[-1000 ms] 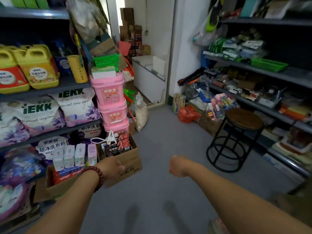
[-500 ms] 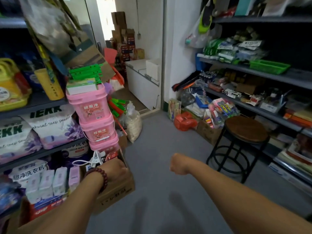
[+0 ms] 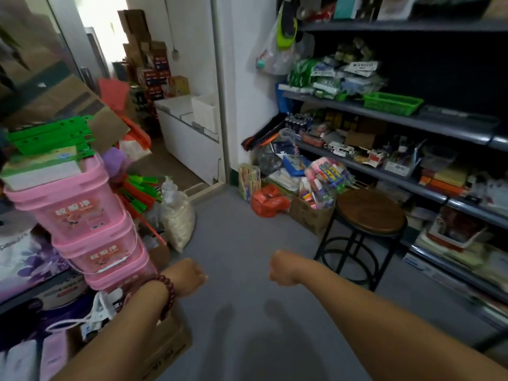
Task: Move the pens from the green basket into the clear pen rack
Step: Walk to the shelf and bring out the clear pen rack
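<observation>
Fists hung empty over the floor (image 3: 242,237), left hand (image 3: 189,276) and right hand (image 3: 283,268) both curled on nothing, probably because the green basket (image 3: 393,103) sat well apart on the right shelf (image 3: 445,127), not yet reached.

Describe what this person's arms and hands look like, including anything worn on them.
The left forearm and right forearm are bare, with no sleeves, gloves or watch showing. The left hand has a bracelet of round dark-red beads at its wrist. The right hand and its wrist wear nothing; no rings are visible from this view.
</observation>
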